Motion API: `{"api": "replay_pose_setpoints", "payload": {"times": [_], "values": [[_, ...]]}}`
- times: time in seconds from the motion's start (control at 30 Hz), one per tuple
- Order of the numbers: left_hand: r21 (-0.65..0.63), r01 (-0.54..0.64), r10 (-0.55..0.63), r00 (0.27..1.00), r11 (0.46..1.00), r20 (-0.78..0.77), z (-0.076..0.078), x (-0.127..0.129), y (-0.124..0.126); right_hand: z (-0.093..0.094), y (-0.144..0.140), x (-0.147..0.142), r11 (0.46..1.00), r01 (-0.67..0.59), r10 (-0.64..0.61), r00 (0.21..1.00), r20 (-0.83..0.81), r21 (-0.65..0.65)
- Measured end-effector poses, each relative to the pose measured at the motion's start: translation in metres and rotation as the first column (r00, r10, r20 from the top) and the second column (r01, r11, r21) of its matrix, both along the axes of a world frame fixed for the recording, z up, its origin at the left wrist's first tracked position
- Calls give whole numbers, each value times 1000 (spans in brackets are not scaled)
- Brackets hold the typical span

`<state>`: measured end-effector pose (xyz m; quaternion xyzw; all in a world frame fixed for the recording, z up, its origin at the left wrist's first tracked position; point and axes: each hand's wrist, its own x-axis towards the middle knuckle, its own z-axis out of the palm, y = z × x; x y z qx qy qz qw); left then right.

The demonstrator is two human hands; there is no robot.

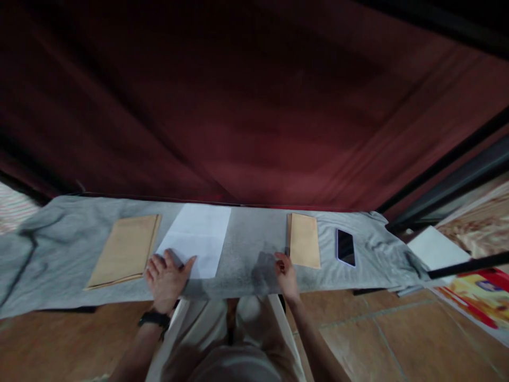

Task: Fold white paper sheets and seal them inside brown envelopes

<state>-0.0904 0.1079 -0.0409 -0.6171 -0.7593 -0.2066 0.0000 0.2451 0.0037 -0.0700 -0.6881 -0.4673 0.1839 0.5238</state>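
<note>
A white sheet of paper (199, 233) lies on the grey cloth. My left hand (165, 273) rests palm down at its lower left edge, fingers spread, with a dark band on the wrist. Just left of that hand is a large brown envelope or stack of envelopes (123, 252). My right hand (284, 270) has its fingers curled in at the lower left corner of a smaller brown envelope (305, 241). Whether those fingers hold anything is too blurred to make out.
A phone (345, 248) lies face up on the right part of the cloth-covered table (244, 249). Dark red fabric (246, 132) rises along the far edge. Beyond the right end are a white flat item (437, 248) and a colourful printed package (481, 297).
</note>
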Motion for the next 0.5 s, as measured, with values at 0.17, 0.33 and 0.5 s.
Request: {"api": "replay_pose_setpoints", "payload": {"times": [0.17,0.33,0.5], "values": [[-54,-21,18,999,998,-48,2,-11,5,-16,31,-72,972,-229,203,921,-334,-43],[1,71,-71,995,997,-73,3,0,-9,-10,65,-130,925,-349,256,863,-435,-150],[81,222,-223,975,972,2,-9,19,-48,-10,76,-153,944,-306,282,943,-177,-121]]}}
